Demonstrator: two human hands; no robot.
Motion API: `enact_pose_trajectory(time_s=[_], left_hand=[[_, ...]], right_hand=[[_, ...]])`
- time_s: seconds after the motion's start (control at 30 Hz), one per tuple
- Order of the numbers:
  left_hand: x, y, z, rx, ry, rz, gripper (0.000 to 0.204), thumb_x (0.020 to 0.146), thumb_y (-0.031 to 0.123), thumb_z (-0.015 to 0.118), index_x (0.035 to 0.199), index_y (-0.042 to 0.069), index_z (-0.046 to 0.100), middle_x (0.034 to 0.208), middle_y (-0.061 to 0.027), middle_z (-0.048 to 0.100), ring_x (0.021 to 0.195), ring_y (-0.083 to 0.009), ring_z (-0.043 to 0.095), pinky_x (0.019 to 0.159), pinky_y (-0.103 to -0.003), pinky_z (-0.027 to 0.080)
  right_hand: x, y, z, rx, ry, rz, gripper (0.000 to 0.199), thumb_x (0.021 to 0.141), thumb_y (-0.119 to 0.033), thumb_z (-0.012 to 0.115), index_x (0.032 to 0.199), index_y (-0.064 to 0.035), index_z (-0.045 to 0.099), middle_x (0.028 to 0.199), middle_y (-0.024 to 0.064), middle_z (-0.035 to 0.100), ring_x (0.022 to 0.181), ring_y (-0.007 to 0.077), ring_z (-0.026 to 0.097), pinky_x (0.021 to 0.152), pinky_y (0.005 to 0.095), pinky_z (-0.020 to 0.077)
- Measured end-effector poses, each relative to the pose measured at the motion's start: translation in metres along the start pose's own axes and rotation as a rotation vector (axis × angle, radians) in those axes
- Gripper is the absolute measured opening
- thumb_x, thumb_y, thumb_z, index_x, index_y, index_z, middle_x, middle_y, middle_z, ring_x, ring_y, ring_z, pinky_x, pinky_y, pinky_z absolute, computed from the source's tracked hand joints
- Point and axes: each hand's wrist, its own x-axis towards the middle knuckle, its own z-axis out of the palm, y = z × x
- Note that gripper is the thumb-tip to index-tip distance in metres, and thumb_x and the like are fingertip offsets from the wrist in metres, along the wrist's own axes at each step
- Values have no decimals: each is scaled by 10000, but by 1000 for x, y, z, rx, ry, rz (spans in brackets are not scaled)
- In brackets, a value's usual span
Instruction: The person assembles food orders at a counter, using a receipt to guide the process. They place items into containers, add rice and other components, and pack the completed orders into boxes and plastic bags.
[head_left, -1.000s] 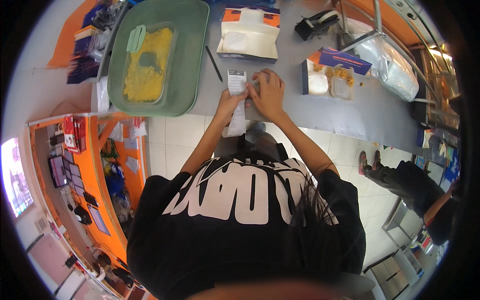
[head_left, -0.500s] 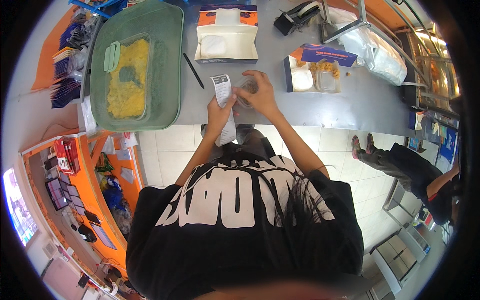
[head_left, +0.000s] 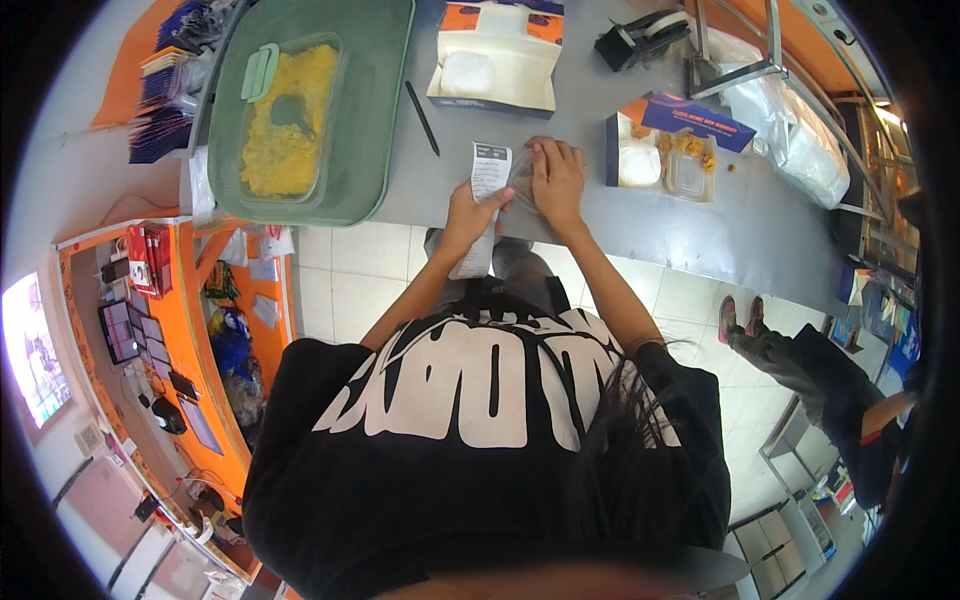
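Observation:
My left hand [head_left: 468, 215] pinches a long white printed receipt [head_left: 491, 165], whose lower end hangs past the counter's front edge. Just right of it, my right hand [head_left: 560, 180] bends its fingers over a small clear plastic tub [head_left: 521, 180] on the grey metal counter, covering much of it. What is in the tub cannot be made out now. An open cardboard box [head_left: 510, 75] stands beyond my hands with a white wrapped bundle [head_left: 467, 73] inside. To the right, another open box [head_left: 612, 150] holds a white bundle, brown fried pieces and a clear lidded tub [head_left: 686, 174].
A large green tray [head_left: 360, 150] at left bears a clear container of yellow food [head_left: 285, 150]. A black pen [head_left: 422, 118] lies beside it. A tape dispenser [head_left: 640, 40], metal rack [head_left: 740, 75] and plastic bags [head_left: 790, 125] are at far right. Another person [head_left: 810, 370] is at right.
My right hand has shifted from pinching near the receipt to lying over the tub's right side. The receipt stands straighter in my left hand. The whole view has shifted.

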Motion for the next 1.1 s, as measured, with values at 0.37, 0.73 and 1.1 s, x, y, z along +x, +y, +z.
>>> enact_pose_trajectory(time_s=[0.37, 0.73, 1.1], left_hand=[[24, 44, -27, 55, 180, 150, 305, 934, 256, 599, 1137, 28, 611, 838, -20, 609, 663, -86, 571, 505, -234, 451], [84, 131, -88, -258, 17, 172, 360, 984, 293, 478, 1172, -3, 559, 933, -106, 620, 795, -213, 657, 653, -308, 550], [112, 132, -90, -343, -217, -73, 392, 1005, 307, 400, 1233, 13, 522, 997, -134, 615, 897, -245, 647, 757, -372, 554]], right_hand=[[17, -26, -42, 41, -292, -199, 748, 587, -349, 845, 1242, -161, 537, 1198, 148, 513, 1114, 335, 477, 920, 443, 425], [116, -27, 4, -521, 121, -164, 446, 767, -214, 691, 1198, -150, 596, 1256, 89, 555, 1182, 280, 447, 954, 450, 361], [121, -36, -6, -396, -40, -118, 695, 645, -370, 792, 1266, -150, 571, 1287, 84, 559, 1238, 264, 410, 1000, 489, 296]])
